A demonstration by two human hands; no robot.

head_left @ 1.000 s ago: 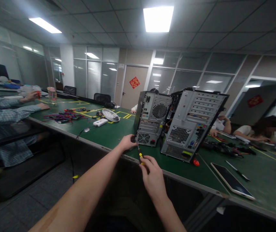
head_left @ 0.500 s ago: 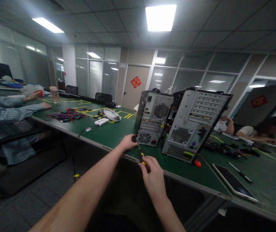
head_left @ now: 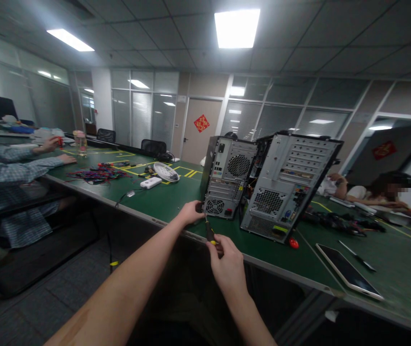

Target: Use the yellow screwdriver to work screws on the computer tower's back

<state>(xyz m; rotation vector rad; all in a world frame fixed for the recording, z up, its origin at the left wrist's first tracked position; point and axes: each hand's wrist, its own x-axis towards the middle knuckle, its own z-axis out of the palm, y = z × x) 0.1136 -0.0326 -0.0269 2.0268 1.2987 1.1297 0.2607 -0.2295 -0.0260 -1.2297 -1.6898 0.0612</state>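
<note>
My right hand (head_left: 228, 262) grips the end of a screwdriver (head_left: 210, 232) with a black and yellow handle. Its shaft points up and away, toward the lower left corner of a computer tower (head_left: 223, 190) whose back panel faces me. At that corner my left hand (head_left: 192, 213) has its fingers closed beside the screwdriver's tip, near a small dark part (head_left: 199, 207). What the left fingers pinch, and where the tip rests, is too small to make out. A second computer tower (head_left: 280, 187) stands upright just to the right.
Left on the green table (head_left: 169, 204) are a white power strip (head_left: 151, 182), a white oval basket (head_left: 166, 171) and tangled thin cables (head_left: 99, 174). To the right lie a red object (head_left: 293, 242), a phone-like tablet (head_left: 349, 271), a pen-like tool (head_left: 356, 256) and black cables (head_left: 342, 223). Co-workers sit at both sides.
The screwdriver's handle shows less yellow, as if turned a little in my right hand. My left hand stays put. At the right, a co-worker's head and arms have shifted.
</note>
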